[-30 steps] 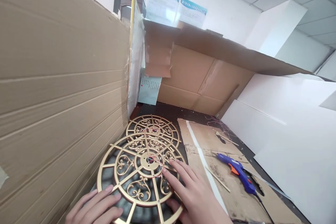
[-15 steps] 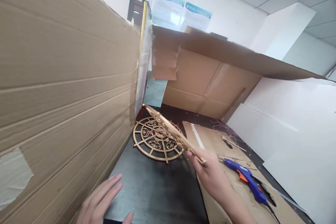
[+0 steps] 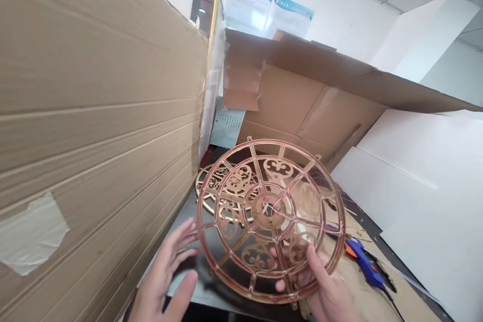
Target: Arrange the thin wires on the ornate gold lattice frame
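My right hand grips the lower edge of a large round gold openwork disc and holds it up, tilted, its underside facing me. Thin red wire runs along its rim and hub. My left hand hovers at the disc's lower left edge with fingers spread, fingertips close to the rim, holding nothing. A smaller gold openwork disc lies flat on the dark table behind the raised one.
A tall cardboard wall stands close on the left. A big open cardboard box lies at the back. White foam boards lean on the right. A blue glue gun rests on a cardboard sheet at the right.
My right hand lifted the large disc off the table, swung it edge-on, then turned its underside toward me. My left hand rose from the table toward its rim.
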A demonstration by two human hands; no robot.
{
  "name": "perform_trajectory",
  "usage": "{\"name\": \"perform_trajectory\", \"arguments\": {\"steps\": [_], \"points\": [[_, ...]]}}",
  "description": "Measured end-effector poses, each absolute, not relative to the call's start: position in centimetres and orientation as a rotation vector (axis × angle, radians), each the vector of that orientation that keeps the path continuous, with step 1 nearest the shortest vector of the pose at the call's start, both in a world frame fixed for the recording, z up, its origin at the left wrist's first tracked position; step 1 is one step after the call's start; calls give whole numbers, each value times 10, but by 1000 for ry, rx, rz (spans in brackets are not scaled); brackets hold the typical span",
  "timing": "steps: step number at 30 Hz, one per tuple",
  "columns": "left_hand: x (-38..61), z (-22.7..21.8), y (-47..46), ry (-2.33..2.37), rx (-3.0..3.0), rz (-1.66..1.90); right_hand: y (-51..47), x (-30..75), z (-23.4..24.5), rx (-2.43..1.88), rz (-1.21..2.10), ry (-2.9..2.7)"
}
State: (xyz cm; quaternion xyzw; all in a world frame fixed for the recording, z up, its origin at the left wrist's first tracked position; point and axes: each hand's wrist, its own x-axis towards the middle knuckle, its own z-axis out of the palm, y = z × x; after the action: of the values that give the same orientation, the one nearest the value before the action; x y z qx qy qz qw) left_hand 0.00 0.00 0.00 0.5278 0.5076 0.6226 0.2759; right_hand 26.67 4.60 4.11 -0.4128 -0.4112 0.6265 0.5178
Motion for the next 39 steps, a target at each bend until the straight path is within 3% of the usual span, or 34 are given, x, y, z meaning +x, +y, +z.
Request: {"name": "perform_trajectory", "arguments": {"steps": [4,19,39], "points": [[8,14,1,1217,1067,1654,27,263,29,-987,1615,-866],[-7,7,-19,1014,947,1428,22,275,27,-1060,1717,-884],[-12,8,-22,1172,918,1448,23,279,32,-976,1801,-803]]}}
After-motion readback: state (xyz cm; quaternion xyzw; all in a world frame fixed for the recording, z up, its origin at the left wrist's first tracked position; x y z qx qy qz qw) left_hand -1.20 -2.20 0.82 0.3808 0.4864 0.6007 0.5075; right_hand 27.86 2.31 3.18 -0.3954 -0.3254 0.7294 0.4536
